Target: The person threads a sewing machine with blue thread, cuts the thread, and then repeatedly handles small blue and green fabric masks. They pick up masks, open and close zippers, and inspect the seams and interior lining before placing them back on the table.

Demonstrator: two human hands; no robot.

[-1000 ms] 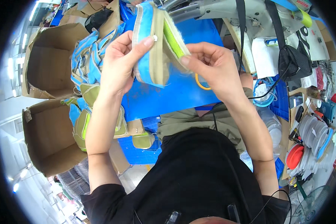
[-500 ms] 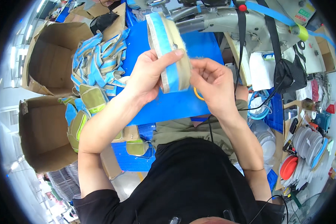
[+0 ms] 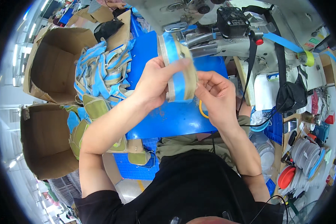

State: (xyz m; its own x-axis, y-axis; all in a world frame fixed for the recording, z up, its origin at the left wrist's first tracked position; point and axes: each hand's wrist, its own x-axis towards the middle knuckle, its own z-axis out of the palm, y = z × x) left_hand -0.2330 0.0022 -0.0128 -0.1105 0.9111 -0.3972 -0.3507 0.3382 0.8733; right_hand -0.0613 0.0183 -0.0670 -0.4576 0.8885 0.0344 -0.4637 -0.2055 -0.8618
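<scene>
Over the blue desk, near its far edge, now raised closer to the sewing machine: pouch, gripped by left hand, pinched by right hand, turned edge-on for feeding.

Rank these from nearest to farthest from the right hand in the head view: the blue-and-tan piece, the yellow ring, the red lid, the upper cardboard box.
1. Blue-and-tan piece: held by the right hand, at its fingertips.
2. Yellow ring: on the blue table, just beside the hand's lower left.
3. Red lid: lower right.
4. Upper cardboard box: far left.
</scene>
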